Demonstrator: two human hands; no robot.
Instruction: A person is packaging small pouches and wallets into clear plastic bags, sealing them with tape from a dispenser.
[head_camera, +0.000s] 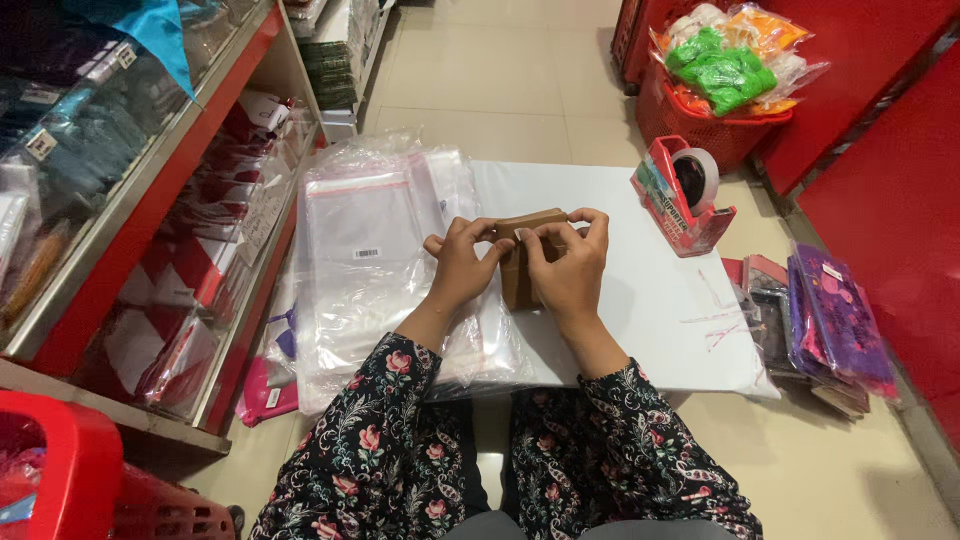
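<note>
Pinching an upright brown box (527, 262), both hands' grips, left hand (462, 268) and right hand (570, 268), clasp its top.

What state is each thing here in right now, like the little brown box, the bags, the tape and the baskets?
Brown box: upright on the white board, held by both hands.
Left hand: fingers gripping the box's top left edge.
Right hand: fingers pressing the box's top right.
Clear plastic bags: stacked flat, empty.
Tape dispenser: standing, roll loaded.
Red basket: full of packets.
White board: lying flat.
</note>
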